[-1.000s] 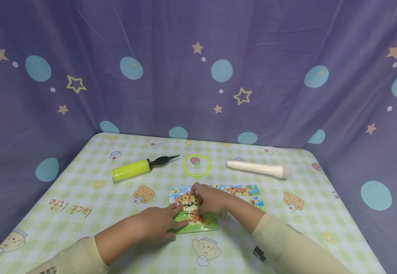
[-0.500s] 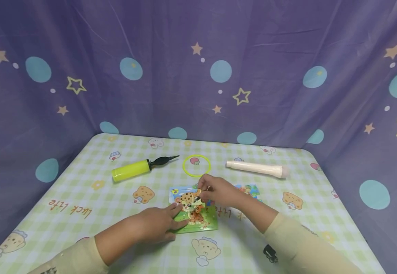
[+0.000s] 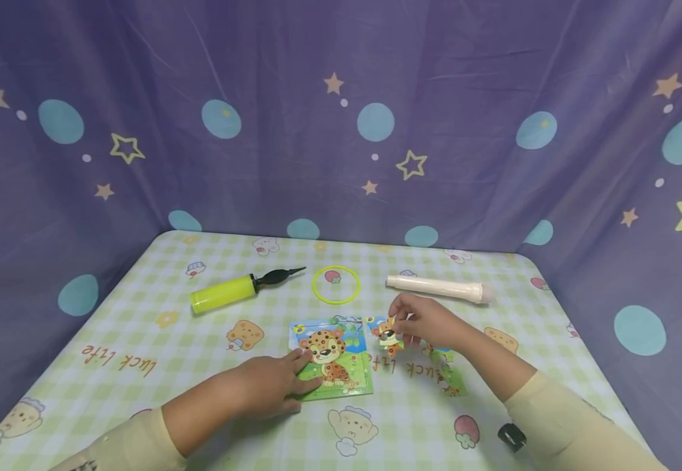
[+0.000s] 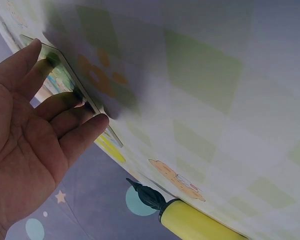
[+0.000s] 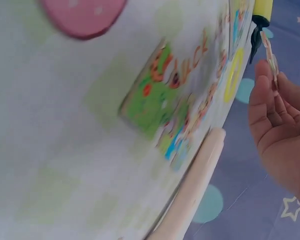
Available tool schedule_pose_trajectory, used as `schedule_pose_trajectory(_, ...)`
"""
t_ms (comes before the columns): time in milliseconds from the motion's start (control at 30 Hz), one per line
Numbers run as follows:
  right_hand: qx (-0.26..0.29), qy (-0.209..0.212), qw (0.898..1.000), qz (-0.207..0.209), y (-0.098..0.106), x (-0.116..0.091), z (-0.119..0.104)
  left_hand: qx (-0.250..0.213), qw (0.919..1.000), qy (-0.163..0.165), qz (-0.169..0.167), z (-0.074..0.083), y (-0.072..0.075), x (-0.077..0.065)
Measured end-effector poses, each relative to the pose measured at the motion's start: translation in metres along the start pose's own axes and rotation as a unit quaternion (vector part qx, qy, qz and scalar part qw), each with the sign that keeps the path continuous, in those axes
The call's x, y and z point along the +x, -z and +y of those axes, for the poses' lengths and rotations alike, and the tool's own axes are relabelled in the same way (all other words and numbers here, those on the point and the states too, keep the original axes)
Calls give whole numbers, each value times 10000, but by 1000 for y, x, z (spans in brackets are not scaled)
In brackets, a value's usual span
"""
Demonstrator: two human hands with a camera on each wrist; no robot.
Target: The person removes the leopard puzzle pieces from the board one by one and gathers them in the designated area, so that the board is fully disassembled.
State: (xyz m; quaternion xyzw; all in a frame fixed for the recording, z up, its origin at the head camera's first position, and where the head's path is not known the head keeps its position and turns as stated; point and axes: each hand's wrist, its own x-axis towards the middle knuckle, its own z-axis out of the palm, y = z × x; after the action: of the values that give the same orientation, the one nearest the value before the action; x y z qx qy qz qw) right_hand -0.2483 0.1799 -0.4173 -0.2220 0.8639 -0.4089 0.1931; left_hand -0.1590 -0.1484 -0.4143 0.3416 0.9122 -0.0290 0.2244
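A square puzzle board [image 3: 355, 383] with a leopard picture lies at the table's front middle. My left hand [image 3: 267, 386] rests on its left side with fingers spread; in the left wrist view these straight fingers [image 4: 82, 137] reach over the board's edge [image 4: 72, 72]. To the right of the board, my right hand [image 3: 429, 320] pinches a puzzle piece [image 3: 388, 339] showing part of the leopard's face. Seen edge-on in the right wrist view, this puzzle piece [image 5: 271, 57] sits between thumb and fingertips. Several loose puzzle pieces [image 3: 451, 379] lie beneath the right hand, partly hidden by it.
Behind the board lie a yellow hand pump [image 3: 223, 297] with a black nozzle, a yellow ring [image 3: 337, 303] and a pale stick-shaped tube [image 3: 437, 288]. A small black object [image 3: 512, 436] is by the right sleeve. A purple curtain [image 3: 293, 150] surrounds the checked table.
My right hand has lifted the puzzle piece off the board and carried it right, over the loose pieces. The leopard picture on the board is uncovered. My left hand has stayed put.
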Motion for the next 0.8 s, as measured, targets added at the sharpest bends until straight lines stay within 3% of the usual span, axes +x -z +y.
schedule_pose_trajectory(267, -279, -480, 9984, -81, -1, -8, 20, -59, 10000, -39, 39, -1, -2, 0)
schedule_pose_trajectory(600, -464, -1121, 9923, 252, -6, -9, 32, -107, 9999, -34, 16, -1, -1, -1)
schedule_pose_trajectory(800, -599, -1199, 9903, 366, -8, -7, 36, -59, 10000, -26, 11, -1, 0, -1)
